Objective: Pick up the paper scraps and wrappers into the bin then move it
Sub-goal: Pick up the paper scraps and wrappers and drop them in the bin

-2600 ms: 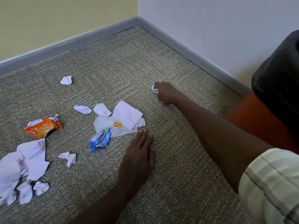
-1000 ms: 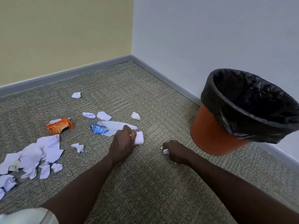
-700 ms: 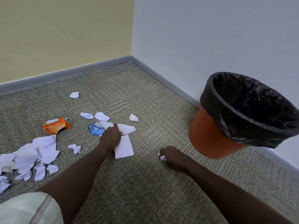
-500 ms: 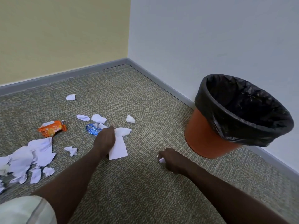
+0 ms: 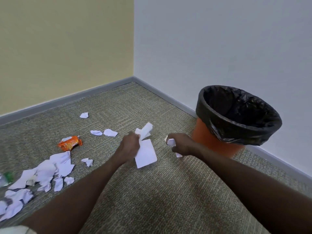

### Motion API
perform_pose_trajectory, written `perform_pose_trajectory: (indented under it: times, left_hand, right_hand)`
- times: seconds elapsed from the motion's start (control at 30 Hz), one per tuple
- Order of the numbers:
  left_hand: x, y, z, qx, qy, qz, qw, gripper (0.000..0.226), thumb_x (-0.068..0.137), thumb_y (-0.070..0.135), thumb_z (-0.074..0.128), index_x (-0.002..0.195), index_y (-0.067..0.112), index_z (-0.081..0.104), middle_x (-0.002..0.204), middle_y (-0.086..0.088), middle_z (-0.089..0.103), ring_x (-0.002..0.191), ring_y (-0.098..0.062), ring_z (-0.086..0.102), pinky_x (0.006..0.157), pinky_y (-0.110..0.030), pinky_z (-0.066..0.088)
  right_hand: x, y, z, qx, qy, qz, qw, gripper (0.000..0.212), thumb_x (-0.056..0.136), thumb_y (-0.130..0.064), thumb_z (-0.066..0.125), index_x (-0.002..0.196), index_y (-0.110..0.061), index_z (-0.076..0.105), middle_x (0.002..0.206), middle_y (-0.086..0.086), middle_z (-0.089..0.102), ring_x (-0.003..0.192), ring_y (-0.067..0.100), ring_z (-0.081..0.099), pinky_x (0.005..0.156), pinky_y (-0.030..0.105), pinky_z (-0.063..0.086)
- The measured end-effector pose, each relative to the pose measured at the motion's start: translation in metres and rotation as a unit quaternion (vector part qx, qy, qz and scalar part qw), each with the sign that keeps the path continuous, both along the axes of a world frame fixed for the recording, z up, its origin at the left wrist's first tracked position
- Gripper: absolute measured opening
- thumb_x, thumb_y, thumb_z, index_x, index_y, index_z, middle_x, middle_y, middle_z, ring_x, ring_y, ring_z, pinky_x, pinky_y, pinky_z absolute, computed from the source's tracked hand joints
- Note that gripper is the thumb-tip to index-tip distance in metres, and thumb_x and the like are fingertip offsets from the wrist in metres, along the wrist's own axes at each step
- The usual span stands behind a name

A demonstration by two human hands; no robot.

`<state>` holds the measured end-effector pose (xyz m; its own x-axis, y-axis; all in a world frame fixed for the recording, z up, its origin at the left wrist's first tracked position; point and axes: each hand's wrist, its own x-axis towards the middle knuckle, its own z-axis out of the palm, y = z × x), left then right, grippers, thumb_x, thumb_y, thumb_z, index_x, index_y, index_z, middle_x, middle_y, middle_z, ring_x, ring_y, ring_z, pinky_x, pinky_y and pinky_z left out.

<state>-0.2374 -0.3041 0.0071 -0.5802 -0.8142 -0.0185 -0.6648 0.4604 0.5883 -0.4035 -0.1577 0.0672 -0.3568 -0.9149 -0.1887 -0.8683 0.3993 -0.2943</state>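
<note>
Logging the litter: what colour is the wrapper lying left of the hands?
Orange wrapper, head view.

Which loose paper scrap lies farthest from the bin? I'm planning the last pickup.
The crumpled white pile at the frame's lower-left edge; every other scrap lies nearer the orange bin.

**Both hands clenched, arms reaching toward bin**

Left hand [image 5: 129, 146] fisted round white paper sheets [image 5: 145, 149], forearm stretched forward, left of the bin [image 5: 217, 142]. Right hand [image 5: 181, 145] curled round small paper scraps [image 5: 171, 142], nearer the bin, just beside its base.
</note>
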Motion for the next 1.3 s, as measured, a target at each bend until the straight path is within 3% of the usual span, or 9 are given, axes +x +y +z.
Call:
perform_pose_trajectory:
  times: [0.2, 0.3, 0.4, 0.53, 0.67, 0.83, 0.97, 1.13, 1.3]
  left_hand:
    - [0.0, 0.008, 0.086, -0.056, 0.05, -0.016, 0.997, 0.045, 0.106, 0.019, 0.027, 0.099, -0.01, 0.061, 0.096, -0.028, 0.065, 0.09, -0.041, 0.062, 0.073, -0.041, 0.045]
    - [-0.011, 0.016, 0.12, 0.042, 0.114, 0.033, 0.992, 0.043, 0.104, 0.024, 0.032, 0.104, -0.008, 0.06, 0.087, -0.016, 0.061, 0.083, -0.032, 0.053, 0.058, -0.024, 0.038]
    - [-0.026, 0.02, 0.147, 0.133, 0.16, 0.044, 0.977, 0.029, 0.102, 0.025, 0.036, 0.092, 0.007, 0.057, 0.071, -0.001, 0.046, 0.066, -0.022, 0.049, 0.058, -0.025, 0.043]
    - [-0.047, 0.035, 0.186, 0.272, 0.227, 0.025, 0.935, 0.02, 0.101, 0.019, 0.037, 0.084, 0.019, 0.049, 0.075, 0.001, 0.047, 0.061, -0.012, 0.048, 0.057, -0.026, 0.047]
    - [-0.086, 0.046, 0.214, 0.329, 0.265, 0.003, 0.906, 0.024, 0.099, 0.025, 0.043, 0.093, 0.006, 0.057, 0.078, -0.012, 0.058, 0.063, -0.02, 0.052, 0.056, -0.028, 0.044]
    - [-0.126, 0.087, 0.255, 0.358, 0.326, 0.003, 0.875, 0.028, 0.104, 0.03, 0.036, 0.091, 0.01, 0.05, 0.065, -0.005, 0.038, 0.035, -0.01, 0.027, 0.044, -0.017, 0.023]
    - [-0.16, 0.116, 0.277, 0.369, 0.371, -0.012, 0.852, 0.044, 0.102, 0.047, 0.034, 0.084, 0.01, 0.048, 0.076, -0.008, 0.048, 0.05, -0.015, 0.039, 0.049, -0.023, 0.031]
    - [-0.184, 0.143, 0.295, 0.386, 0.357, -0.033, 0.85, 0.051, 0.1, 0.056, 0.031, 0.078, 0.012, 0.044, 0.062, -0.002, 0.032, 0.043, -0.013, 0.025, 0.041, -0.019, 0.019]
    - [-0.212, 0.153, 0.281, 0.385, 0.335, -0.014, 0.86, 0.059, 0.092, 0.066, 0.04, 0.079, 0.01, 0.05, 0.055, -0.001, 0.037, 0.04, -0.014, 0.031, 0.044, -0.021, 0.024]
  right_hand:
    - [0.01, -0.009, 0.067, -0.084, -0.022, 0.006, 0.996, 0.037, 0.078, -0.007, 0.066, 0.114, -0.011, 0.062, 0.118, 0.007, 0.063, 0.106, 0.025, 0.058, 0.08, 0.028, 0.04]
    - [0.013, -0.007, 0.099, -0.124, -0.049, 0.004, 0.991, 0.029, 0.077, -0.007, 0.065, 0.106, -0.009, 0.062, 0.107, 0.005, 0.066, 0.097, 0.024, 0.061, 0.073, 0.027, 0.045]
    - [0.016, 0.0, 0.128, -0.133, -0.109, -0.018, 0.985, 0.018, 0.074, -0.004, 0.06, 0.091, -0.002, 0.058, 0.086, 0.008, 0.066, 0.073, 0.024, 0.066, 0.058, 0.024, 0.045]
    - [0.012, 0.013, 0.156, -0.184, -0.216, -0.055, 0.957, 0.016, 0.073, -0.003, 0.057, 0.089, -0.002, 0.058, 0.078, 0.006, 0.065, 0.062, 0.018, 0.068, 0.069, 0.043, 0.06]
    - [0.0, 0.028, 0.182, -0.221, -0.247, -0.061, 0.942, 0.013, 0.074, -0.001, 0.063, 0.086, -0.006, 0.064, 0.081, 0.01, 0.07, 0.064, 0.017, 0.068, 0.067, 0.04, 0.062]
    - [-0.021, 0.054, 0.212, -0.279, -0.219, -0.134, 0.925, 0.017, 0.065, -0.008, 0.061, 0.082, -0.006, 0.067, 0.082, 0.016, 0.071, 0.071, 0.024, 0.063, 0.068, 0.046, 0.056]
    - [-0.041, 0.076, 0.226, -0.365, -0.285, -0.187, 0.866, 0.016, 0.08, 0.001, 0.051, 0.075, -0.005, 0.064, 0.062, 0.012, 0.065, 0.052, 0.023, 0.061, 0.056, 0.032, 0.05]
    - [-0.062, 0.097, 0.236, -0.405, -0.295, -0.22, 0.837, 0.014, 0.082, -0.007, 0.053, 0.081, 0.0, 0.065, 0.065, 0.016, 0.063, 0.054, 0.025, 0.058, 0.061, 0.035, 0.053]
    - [-0.096, 0.108, 0.23, -0.397, -0.319, -0.29, 0.81, 0.01, 0.073, -0.004, 0.052, 0.067, -0.006, 0.059, 0.055, 0.011, 0.058, 0.048, 0.022, 0.054, 0.056, 0.033, 0.055]
